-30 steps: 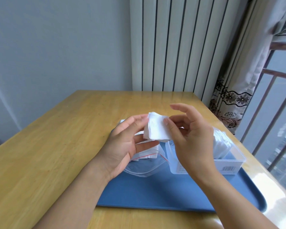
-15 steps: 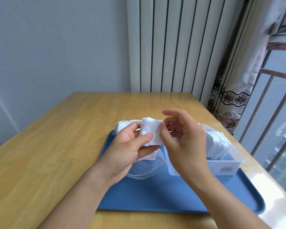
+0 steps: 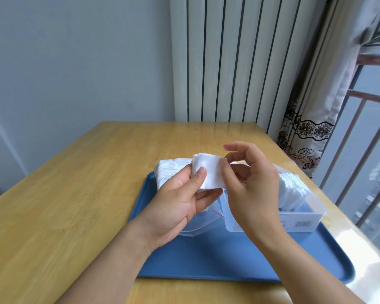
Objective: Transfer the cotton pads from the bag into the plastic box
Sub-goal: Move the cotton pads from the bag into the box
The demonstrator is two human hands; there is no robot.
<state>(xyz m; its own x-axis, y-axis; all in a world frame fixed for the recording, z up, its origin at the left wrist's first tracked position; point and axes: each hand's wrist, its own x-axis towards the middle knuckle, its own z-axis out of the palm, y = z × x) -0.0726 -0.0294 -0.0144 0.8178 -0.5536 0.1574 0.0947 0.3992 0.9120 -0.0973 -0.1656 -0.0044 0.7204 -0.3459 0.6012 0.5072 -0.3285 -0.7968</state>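
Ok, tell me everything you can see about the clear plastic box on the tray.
The plastic box is a clear, rectangular, open-topped container with thin see-through walls and a small barcode label on its near side. It stands upright on the right part of the blue tray, beside the plastic bag. A row of white cotton pads already stands inside it, leaning together. The right hand hides its left end, so whether bag and box touch cannot be told.
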